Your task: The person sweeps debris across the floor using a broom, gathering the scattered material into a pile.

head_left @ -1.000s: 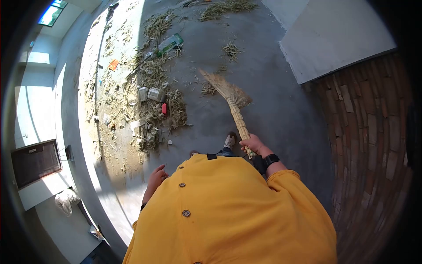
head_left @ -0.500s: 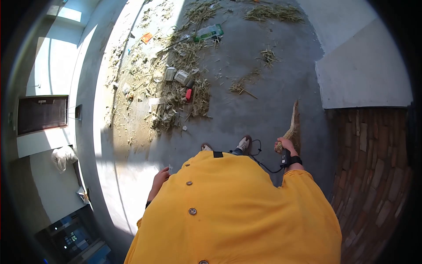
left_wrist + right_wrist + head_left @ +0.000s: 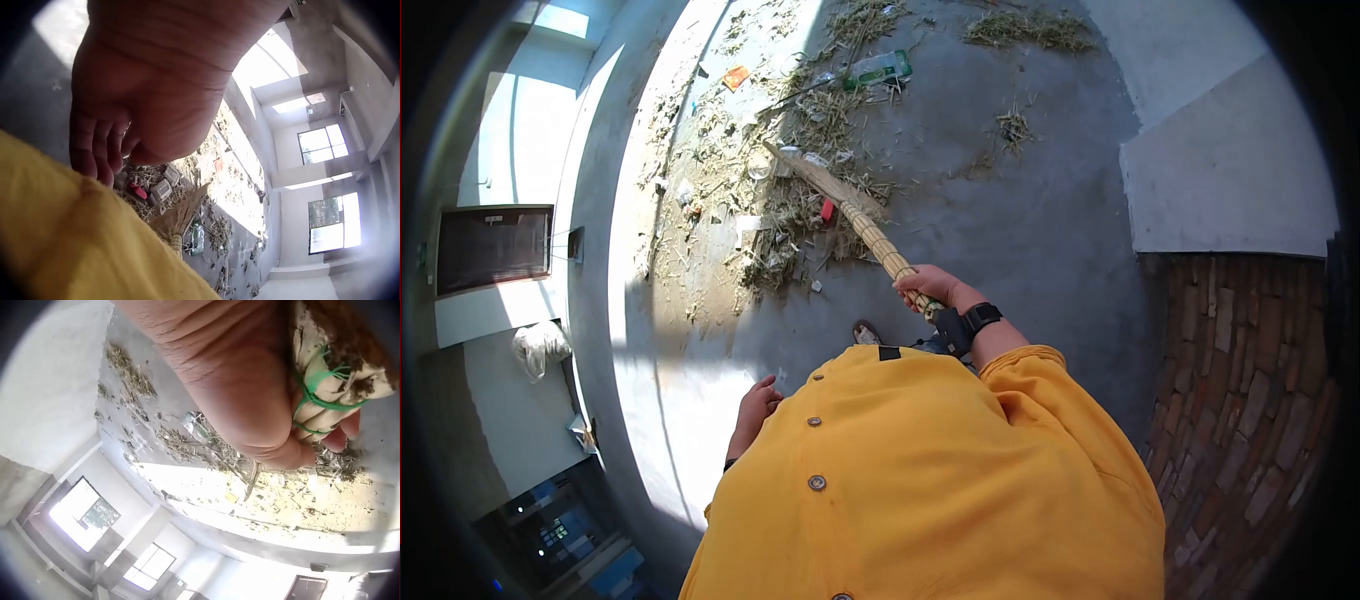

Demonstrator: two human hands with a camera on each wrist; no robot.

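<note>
Broom (image 3: 870, 232) gripped in right hand (image 3: 945, 288), left hand (image 3: 758, 402) idle with relaxed fingers, sweeping seemingly partway: floor (image 3: 1040, 235) at near right apparently done, strewn straw (image 3: 772, 264) at left pending.

I have a straw-coloured broom of bound stalks (image 3: 870, 233), its butt tied with green string (image 3: 317, 394), slanting from the right hand (image 3: 933, 288). Its flared brush (image 3: 825, 182) overlaps loose pale-yellow straw (image 3: 770, 265); I can't tell whether they touch.

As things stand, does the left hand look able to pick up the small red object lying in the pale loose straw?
Probably not: the left hand hangs beside the yellow buttoned shirt, well short of the red object on the floor, and the tan straw broom slants beside it.
</note>
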